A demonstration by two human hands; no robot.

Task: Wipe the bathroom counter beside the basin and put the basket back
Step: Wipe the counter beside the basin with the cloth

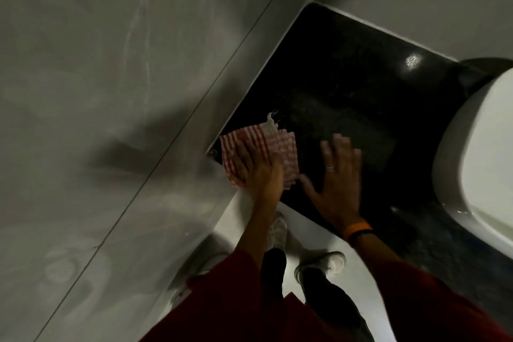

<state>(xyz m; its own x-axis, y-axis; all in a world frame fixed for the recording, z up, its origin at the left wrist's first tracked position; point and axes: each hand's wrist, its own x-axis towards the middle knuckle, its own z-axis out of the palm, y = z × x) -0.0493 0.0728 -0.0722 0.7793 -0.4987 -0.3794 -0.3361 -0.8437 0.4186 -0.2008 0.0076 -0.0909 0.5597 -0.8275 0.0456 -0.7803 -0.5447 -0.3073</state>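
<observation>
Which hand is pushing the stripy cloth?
The left hand. It lies flat on the red-and-white checked cloth near the wall. The right hand, with a ring and an orange wristband, rests on the bare black counter.

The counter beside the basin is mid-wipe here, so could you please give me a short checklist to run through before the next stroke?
1. Cloth under the wiping hand: ok. The left hand presses flat on the red checked cloth.
2. Cloth on the counter: ok. It lies on the black counter at its near left corner, by the wall.
3. Other hand clear of the cloth: ok. The right hand rests flat on the counter beside it, apart.
4. Path toward the back corner free: ok, nothing stands there.
5. Basin edge clear: ok.
6. Basket ready to go back: cannot tell, none in view.
</observation>
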